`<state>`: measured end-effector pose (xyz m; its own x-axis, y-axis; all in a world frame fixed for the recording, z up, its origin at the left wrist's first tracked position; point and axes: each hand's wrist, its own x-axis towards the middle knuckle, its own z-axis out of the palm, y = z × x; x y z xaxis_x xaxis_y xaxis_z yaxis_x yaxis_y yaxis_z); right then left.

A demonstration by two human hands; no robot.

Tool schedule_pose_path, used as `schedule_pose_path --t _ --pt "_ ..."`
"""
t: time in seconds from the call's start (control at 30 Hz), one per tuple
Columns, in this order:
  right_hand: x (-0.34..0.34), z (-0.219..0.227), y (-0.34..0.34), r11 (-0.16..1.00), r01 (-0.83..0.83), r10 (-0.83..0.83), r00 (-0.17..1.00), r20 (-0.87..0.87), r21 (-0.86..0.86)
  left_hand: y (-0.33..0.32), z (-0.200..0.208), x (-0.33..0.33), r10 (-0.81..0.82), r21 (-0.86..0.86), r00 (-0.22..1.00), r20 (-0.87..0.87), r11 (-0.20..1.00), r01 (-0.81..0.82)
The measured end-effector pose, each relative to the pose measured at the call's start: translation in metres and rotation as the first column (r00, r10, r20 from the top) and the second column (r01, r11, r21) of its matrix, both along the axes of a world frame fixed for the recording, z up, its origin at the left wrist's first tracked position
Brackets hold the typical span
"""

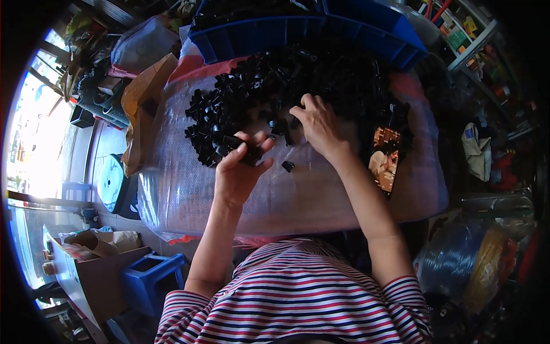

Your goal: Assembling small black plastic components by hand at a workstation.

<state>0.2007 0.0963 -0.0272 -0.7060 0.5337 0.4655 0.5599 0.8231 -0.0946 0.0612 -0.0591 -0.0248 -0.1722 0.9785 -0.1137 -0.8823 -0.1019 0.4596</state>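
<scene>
Many small black plastic parts (215,114) lie heaped on a large sack-like bundle wrapped in clear plastic. My left hand (235,172) is turned palm up at the heap's near left edge, with its fingers curled around a black plastic part (249,155). To its right, my right hand (319,127) is palm down at the heap's near side, its fingers bent. Whatever its fingertips grip is lost against the dark parts. A few parts lie between the hands, and one loose black part (288,166) is nearer to me.
Behind the heap stand blue plastic bins (263,37). A phone-like slab with a picture (384,159) lies right of my right forearm. A blue stool (152,281) and a box (97,252) are on the left; wound clear tubing (458,258) is at the lower right.
</scene>
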Motion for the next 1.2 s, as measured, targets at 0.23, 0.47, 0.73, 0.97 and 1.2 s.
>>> schedule_pose_path --t 0.23,0.47,0.73,0.97,1.2 --pt "0.025 0.015 -0.054 0.973 -0.076 -0.01 0.931 -0.366 -0.219 0.003 -0.004 0.013 -0.221 -0.272 0.515 -0.828 0.962 -0.025" --pt "0.063 0.006 -0.108 0.683 -0.119 -0.242 0.893 -0.378 -0.72 0.011 -0.017 0.021 0.079 0.099 -0.454 -0.887 0.995 -0.021" --pt "0.056 0.011 -0.105 0.788 -0.34 0.047 0.865 -0.5 -0.513 0.004 -0.001 0.023 -0.302 -0.292 0.639 -0.708 0.948 0.125" --pt "0.053 0.008 -0.109 0.868 -0.294 0.069 0.87 -0.488 -0.401 0.001 0.006 0.027 -0.355 -0.362 0.848 -0.393 0.908 0.212" --pt "0.051 0.011 -0.118 0.725 -0.27 -0.16 0.829 -0.536 -0.633 0.003 -0.014 0.03 -0.275 -0.329 0.924 -0.268 0.927 0.18"
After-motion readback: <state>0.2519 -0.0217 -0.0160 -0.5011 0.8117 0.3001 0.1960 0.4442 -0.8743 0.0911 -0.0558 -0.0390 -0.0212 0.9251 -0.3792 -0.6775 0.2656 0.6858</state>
